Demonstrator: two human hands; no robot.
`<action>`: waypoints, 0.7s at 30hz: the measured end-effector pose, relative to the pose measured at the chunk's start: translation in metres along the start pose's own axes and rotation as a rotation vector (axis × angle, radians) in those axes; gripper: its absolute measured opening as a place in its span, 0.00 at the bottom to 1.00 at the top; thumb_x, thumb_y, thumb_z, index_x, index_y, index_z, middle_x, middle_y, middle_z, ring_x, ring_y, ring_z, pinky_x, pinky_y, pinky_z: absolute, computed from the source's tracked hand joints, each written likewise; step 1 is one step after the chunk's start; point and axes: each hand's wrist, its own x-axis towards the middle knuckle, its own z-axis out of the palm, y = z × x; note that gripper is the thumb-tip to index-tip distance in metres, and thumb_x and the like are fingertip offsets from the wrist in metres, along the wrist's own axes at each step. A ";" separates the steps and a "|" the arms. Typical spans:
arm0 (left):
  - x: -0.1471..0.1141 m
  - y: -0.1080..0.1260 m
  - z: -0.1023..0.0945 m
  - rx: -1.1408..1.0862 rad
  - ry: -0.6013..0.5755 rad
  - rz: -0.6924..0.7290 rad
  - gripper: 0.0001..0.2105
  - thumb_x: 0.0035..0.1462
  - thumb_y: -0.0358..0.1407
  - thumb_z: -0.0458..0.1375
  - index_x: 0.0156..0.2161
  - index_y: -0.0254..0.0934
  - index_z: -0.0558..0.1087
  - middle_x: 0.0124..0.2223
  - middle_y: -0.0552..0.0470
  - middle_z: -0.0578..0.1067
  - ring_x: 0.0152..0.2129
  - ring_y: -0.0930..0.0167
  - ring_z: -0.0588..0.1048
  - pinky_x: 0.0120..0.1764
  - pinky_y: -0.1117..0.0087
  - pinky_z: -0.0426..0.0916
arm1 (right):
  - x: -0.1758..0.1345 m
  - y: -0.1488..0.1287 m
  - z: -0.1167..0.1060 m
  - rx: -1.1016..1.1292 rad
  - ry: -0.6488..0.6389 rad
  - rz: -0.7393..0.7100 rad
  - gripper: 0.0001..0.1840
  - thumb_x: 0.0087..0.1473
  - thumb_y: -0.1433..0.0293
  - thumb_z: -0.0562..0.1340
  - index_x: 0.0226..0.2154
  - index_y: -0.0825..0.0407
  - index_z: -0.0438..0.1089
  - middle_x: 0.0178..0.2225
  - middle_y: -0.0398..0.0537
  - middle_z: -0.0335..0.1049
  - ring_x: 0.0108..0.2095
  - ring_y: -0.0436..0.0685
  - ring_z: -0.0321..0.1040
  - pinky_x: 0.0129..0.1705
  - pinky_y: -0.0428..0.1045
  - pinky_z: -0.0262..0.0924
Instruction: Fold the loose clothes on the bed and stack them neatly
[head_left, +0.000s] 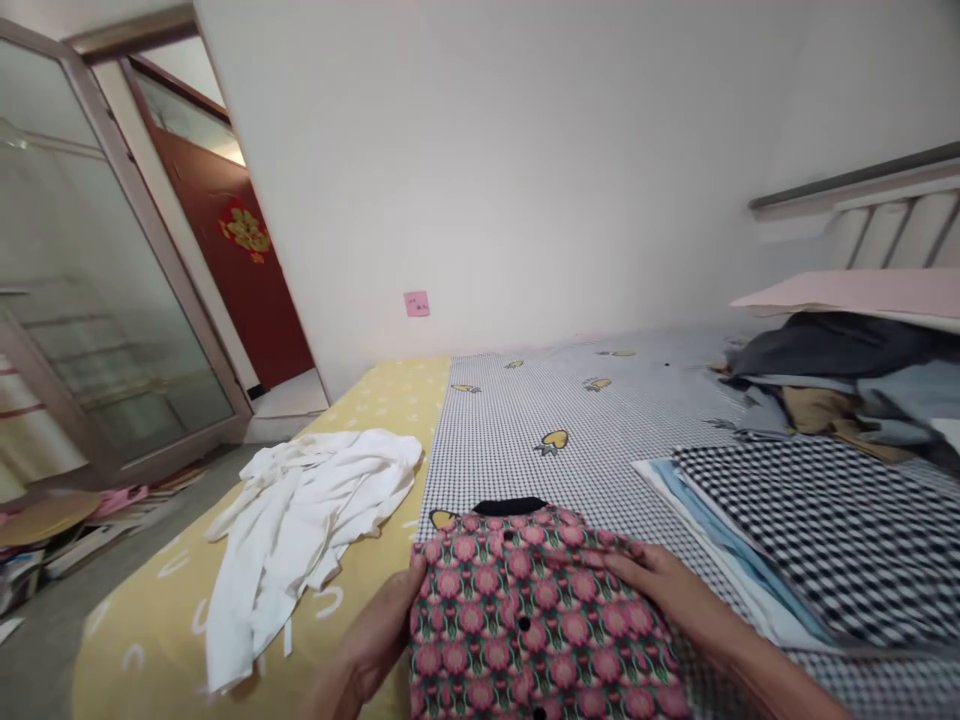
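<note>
A pink floral button-up shirt [499,610] with a black collar and dark buttons lies front up on the checked bedding, its lower part cut off by the bottom of the view. My left hand [386,620] is closed on the shirt's left edge near the shoulder; some of its fingers are hidden. At the opposite shoulder, my right hand [664,585] holds the cloth, which creases beside the fingers. To the left, a crumpled white garment [322,520] rests on a yellow patterned sheet [169,600].
Folded clothes with a black-and-white checked piece [832,540] on top lie at right. Behind them is a pile of dark clothing [840,345] under a pink flat item [862,292]. A white wall [510,180] borders the bed; books and other items cover part of the floor at left.
</note>
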 end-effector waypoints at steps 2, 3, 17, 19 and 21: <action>0.038 0.008 -0.012 -0.034 -0.014 -0.025 0.32 0.59 0.62 0.52 0.54 0.38 0.76 0.53 0.42 0.80 0.55 0.58 0.75 0.63 0.51 0.61 | 0.043 0.002 -0.005 0.074 -0.030 0.039 0.28 0.49 0.48 0.67 0.45 0.50 0.79 0.47 0.52 0.80 0.51 0.65 0.75 0.60 0.62 0.62; 0.058 0.010 -0.018 -0.044 -0.006 -0.032 0.32 0.58 0.62 0.53 0.54 0.38 0.75 0.54 0.41 0.80 0.56 0.58 0.74 0.63 0.51 0.61 | 0.063 0.006 -0.007 0.089 -0.032 0.065 0.29 0.47 0.48 0.68 0.44 0.51 0.79 0.46 0.53 0.81 0.50 0.65 0.76 0.60 0.62 0.63; 0.159 -0.024 -0.041 -0.171 0.261 -0.307 0.27 0.63 0.55 0.53 0.51 0.32 0.75 0.50 0.36 0.81 0.48 0.58 0.80 0.55 0.55 0.72 | 0.132 0.045 -0.015 -0.415 0.342 0.232 0.28 0.54 0.59 0.63 0.54 0.54 0.72 0.49 0.58 0.77 0.53 0.71 0.70 0.58 0.64 0.59; 0.161 -0.023 -0.040 -0.149 0.273 -0.295 0.26 0.63 0.54 0.53 0.52 0.33 0.74 0.51 0.37 0.81 0.48 0.59 0.80 0.55 0.55 0.72 | 0.125 0.029 -0.005 -0.637 0.481 0.145 0.32 0.56 0.63 0.61 0.62 0.54 0.63 0.56 0.62 0.71 0.57 0.74 0.65 0.60 0.70 0.53; 0.162 -0.022 -0.039 -0.118 0.289 -0.264 0.25 0.63 0.52 0.54 0.54 0.33 0.73 0.52 0.38 0.80 0.48 0.60 0.79 0.55 0.56 0.72 | 0.115 0.015 0.012 -0.927 0.610 -0.098 0.31 0.60 0.66 0.57 0.65 0.49 0.60 0.62 0.62 0.63 0.60 0.73 0.61 0.62 0.72 0.48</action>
